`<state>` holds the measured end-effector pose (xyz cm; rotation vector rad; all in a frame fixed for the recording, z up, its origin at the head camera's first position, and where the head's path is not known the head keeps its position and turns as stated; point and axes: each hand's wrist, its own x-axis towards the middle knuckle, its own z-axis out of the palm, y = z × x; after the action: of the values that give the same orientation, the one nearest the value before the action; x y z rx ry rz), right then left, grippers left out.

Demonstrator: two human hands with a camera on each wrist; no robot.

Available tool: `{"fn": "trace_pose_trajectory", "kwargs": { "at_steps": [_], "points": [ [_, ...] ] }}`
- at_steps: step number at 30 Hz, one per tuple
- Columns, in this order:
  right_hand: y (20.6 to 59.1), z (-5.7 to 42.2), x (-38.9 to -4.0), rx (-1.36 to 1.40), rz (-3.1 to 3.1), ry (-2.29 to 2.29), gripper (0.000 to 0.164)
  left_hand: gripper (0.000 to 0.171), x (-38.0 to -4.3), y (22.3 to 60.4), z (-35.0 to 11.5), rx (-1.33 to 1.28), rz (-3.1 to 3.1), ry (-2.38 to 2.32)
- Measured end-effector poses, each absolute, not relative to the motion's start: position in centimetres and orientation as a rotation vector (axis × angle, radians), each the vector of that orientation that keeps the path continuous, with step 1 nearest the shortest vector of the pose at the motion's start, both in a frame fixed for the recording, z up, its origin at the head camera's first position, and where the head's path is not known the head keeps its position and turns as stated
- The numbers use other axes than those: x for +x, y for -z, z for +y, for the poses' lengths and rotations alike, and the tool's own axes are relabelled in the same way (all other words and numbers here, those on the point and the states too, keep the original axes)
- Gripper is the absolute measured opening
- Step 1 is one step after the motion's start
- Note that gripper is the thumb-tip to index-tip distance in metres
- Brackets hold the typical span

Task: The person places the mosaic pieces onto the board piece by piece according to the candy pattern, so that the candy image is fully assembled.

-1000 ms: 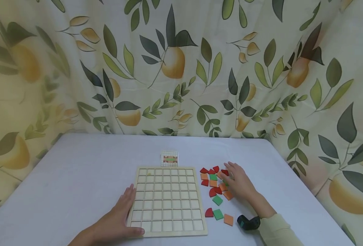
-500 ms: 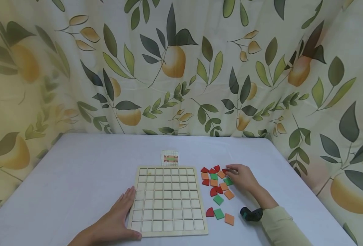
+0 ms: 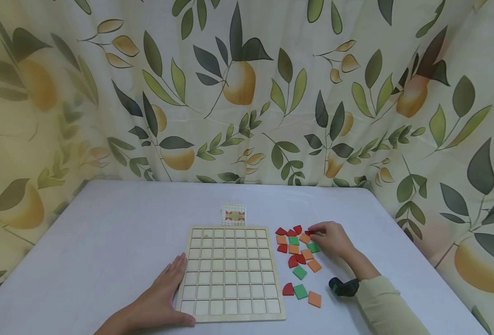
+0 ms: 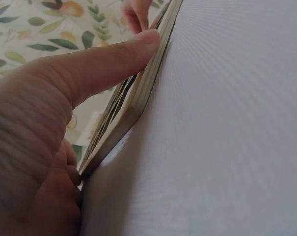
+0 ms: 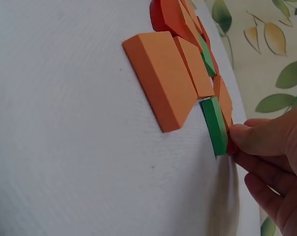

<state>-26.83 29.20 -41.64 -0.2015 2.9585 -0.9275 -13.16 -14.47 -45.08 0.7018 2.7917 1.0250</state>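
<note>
White table [image 3: 104, 232], toward its right edge: right hand [image 3: 331, 238] pinches a red piece [image 3: 307, 232], probably light, stiff, best edge-held; outspread left hand [image 3: 159, 295] touches the board [image 3: 241, 291].

The board [image 3: 231, 278] is cream with a square grid; the card [image 3: 233, 215] at its 12 o'clock carries a red-orange-green print; tiles [image 3: 300, 272] around 3 o'clock are solid red, orange or green.
</note>
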Motion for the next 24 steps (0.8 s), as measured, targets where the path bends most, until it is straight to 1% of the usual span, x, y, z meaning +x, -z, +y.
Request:
{"fn": "trace_pose_trajectory", "kwargs": {
  "at_steps": [7,13,20,24],
  "points": [
    [41.6,29.7,-26.4,-0.167,2.995,0.912,0.021,0.127,-13.2,45.1,-14.5,0.739,2.790,-1.024],
    [41.6,29.7,-26.2,-0.161,3.023,0.896,0.020,0.128,-13.2,45.2,-14.5,0.697,2.778,-1.024],
    [41.3,29.5,-25.8,0.010,3.028,0.882,0.021,0.129,-13.2,45.2,-14.4,0.673,2.769,-1.027],
    [41.1,29.4,-25.5,0.051,3.035,0.900,0.021,0.128,-13.2,45.2,-14.4,0.674,2.774,-1.012]
  ]
}}
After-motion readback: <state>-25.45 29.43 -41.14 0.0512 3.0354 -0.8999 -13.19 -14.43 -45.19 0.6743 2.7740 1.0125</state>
